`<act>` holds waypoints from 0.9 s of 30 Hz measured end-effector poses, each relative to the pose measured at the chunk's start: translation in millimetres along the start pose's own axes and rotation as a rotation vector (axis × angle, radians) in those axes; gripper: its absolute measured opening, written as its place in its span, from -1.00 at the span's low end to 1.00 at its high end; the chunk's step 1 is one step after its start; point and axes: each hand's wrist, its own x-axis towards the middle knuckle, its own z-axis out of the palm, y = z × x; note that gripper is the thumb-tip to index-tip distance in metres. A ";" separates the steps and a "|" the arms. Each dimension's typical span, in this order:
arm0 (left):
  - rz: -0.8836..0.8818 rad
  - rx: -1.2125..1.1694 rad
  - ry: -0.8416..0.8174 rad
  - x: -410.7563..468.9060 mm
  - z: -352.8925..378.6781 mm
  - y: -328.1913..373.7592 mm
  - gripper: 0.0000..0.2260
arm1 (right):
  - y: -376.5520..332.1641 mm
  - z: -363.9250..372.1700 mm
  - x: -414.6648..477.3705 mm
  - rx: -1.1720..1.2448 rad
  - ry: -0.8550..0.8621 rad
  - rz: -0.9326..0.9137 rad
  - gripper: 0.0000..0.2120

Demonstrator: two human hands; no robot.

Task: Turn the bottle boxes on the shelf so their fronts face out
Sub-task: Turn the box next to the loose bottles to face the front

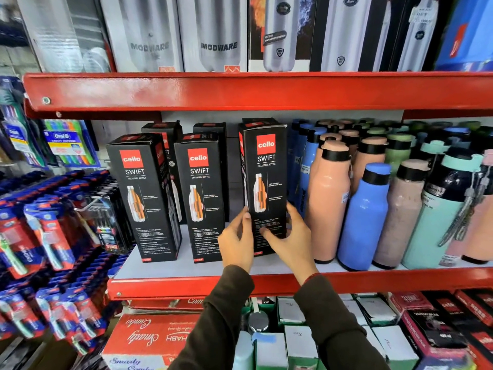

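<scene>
Three tall black bottle boxes stand in the front row of the middle shelf (186, 271), their printed fronts facing out: the left box (144, 198), the middle box (201, 196) and the right box (265, 180). My left hand (236, 241) grips the lower left edge of the right box. My right hand (289, 236) holds its lower right side, thumb across the front. More black boxes (164, 130) stand behind, mostly hidden.
Loose coloured bottles (368, 214) crowd the shelf right of the boxes, a peach one almost touching the right box. Toothbrush packs (48, 236) hang at the left. Steel bottle boxes (218, 36) fill the shelf above; red cartons (149, 335) lie below.
</scene>
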 end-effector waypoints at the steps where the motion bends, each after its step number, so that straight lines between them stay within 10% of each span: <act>1: -0.011 -0.049 0.014 -1.9 0.4 1.3 -0.71 | -1.7 -2.2 0.9 -0.009 -0.013 -0.007 -0.31; 27: 0.027 0.026 -0.104 1.4 2.1 -8.1 -0.72 | 3.8 -19.5 12.2 0.123 -0.284 0.076 -0.16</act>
